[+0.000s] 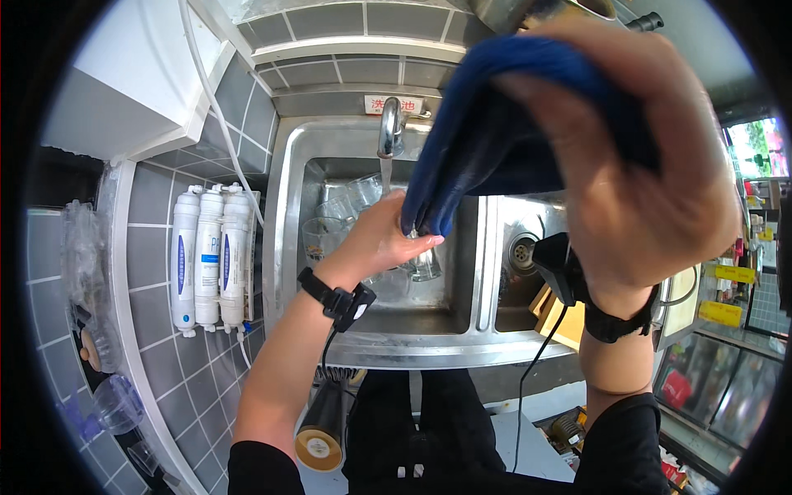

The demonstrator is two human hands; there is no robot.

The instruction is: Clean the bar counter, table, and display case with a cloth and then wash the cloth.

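High on the right, close to the camera, my right hand (pixel 652 157) is closed round a folded dark blue cloth (pixel 462 107). The cloth hangs down toward the left, and its lower end meets the fingers of my left hand (pixel 371 238), which grip it over the left basin. A chrome tap (pixel 391 132) runs a stream of water (pixel 386 175) just behind my left hand. Several clear glasses lie in the steel basin (pixel 445 305), among them a glass (pixel 363 191) near the stream and another glass (pixel 318 237) by the left wall. My left hand partly hides them.
To the right, a smaller basin (pixel 521 285) has a drain (pixel 522 252) and tan boards (pixel 565 326) at its edge. White filter cartridges (pixel 210 256) hang on the tiled wall at left. A black cylinder (pixel 320 433) stands below the sink's front edge. Cables trail from both wrist straps.
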